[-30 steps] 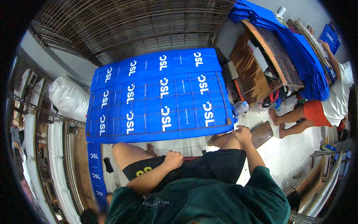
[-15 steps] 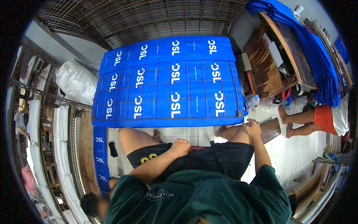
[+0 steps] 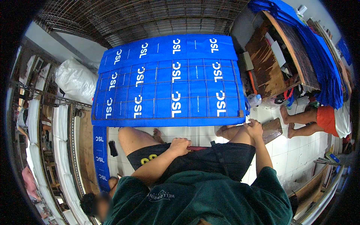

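Observation:
My left hand (image 3: 180, 146) is over my lap with its fingers curled in. Beside it a short dark-red strip (image 3: 195, 149) shows between my thighs; whether the fingers hold it is hidden. My right hand (image 3: 254, 128) rests on my right knee, holding nothing, fingers loosely spread. In front of me lie blue fabric sheets (image 3: 161, 122) with repeated white print, several in rows. A thin metal wire rack (image 3: 154, 93) lies over the nearer rows, apart from both hands.
Stacked wire racks (image 3: 142, 18) rise behind the fabric. To the left are a plastic-wrapped bundle (image 3: 75, 80), a phone (image 3: 113, 149) on the floor and shelves of white sheets (image 3: 60, 142). A wooden cabinet (image 3: 270, 60) draped with blue fabric and another person's legs (image 3: 302, 123) are at right.
My left hand has shifted very slightly to the left and up. The view has tilted a little; my right hand stays on the knee and the fabric and rack lie as before.

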Available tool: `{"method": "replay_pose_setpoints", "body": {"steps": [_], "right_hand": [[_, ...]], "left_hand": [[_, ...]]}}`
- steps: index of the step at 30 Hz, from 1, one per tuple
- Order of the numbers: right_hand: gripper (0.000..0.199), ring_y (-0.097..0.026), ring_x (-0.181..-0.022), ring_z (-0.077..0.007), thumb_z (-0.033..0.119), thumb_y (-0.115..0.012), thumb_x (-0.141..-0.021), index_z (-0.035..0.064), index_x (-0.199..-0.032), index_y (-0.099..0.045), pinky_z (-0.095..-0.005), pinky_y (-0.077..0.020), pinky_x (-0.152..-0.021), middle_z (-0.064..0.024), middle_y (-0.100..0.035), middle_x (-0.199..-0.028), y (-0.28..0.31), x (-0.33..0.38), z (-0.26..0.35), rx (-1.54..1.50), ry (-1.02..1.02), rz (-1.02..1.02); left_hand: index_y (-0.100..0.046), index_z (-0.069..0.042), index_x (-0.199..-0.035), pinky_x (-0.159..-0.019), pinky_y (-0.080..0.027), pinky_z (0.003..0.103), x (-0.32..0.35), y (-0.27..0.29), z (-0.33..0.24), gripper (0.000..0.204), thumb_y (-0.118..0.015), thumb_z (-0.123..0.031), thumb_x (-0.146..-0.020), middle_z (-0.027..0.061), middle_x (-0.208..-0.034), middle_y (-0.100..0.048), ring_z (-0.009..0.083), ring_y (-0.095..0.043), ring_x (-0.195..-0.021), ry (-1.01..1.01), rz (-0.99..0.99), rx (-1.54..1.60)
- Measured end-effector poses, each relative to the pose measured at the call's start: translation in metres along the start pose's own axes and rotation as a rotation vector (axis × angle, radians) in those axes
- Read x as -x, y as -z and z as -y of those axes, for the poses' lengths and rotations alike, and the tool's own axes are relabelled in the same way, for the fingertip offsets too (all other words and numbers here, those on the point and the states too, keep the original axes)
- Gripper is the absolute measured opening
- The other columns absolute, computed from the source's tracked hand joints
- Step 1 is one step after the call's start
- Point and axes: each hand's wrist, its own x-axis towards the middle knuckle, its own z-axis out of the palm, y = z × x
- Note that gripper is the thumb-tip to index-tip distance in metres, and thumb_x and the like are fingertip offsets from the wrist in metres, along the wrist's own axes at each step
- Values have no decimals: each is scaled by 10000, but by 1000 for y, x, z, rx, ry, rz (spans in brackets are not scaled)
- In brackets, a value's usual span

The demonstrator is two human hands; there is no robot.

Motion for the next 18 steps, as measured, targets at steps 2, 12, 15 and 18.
{"method": "replay_pose_setpoints", "body": {"steps": [2,12,15,18], "right_hand": [[482,-539,-1041,-341,452,-647,-716,130,-1075,-628,-435,-431,-889,-132,-609,-1071,0,1,2,8,8,-13],[472,-557,-1011,-328,444,-653,-715,125,-1063,-636,-429,-435,-883,-120,-628,-1025,-5,0,2,5,16,-38],[469,-559,-1006,-328,443,-652,-714,127,-1060,-637,-430,-440,-877,-120,-636,-1008,-5,5,3,12,10,-61],[479,-569,-990,-330,455,-643,-712,136,-1069,-630,-433,-454,-857,-117,-643,-995,-6,4,-4,-22,19,-57]], "left_hand": [[-629,-83,-881,-706,-490,445,1,-3,3,224,-659,-217,-704,136,-885,-640,318,-624,-848,-30,-22,-8],[-631,-92,-847,-708,-487,436,2,-5,4,163,-624,-160,-699,125,-877,-644,319,-622,-825,-68,-57,7],[-627,-107,-861,-711,-482,445,1,-4,7,184,-632,-167,-688,101,-878,-644,309,-615,-848,-63,-44,70],[-618,-127,-907,-713,-478,449,-8,-19,18,251,-655,-195,-668,80,-873,-639,303,-602,-880,-92,-45,205]]}}
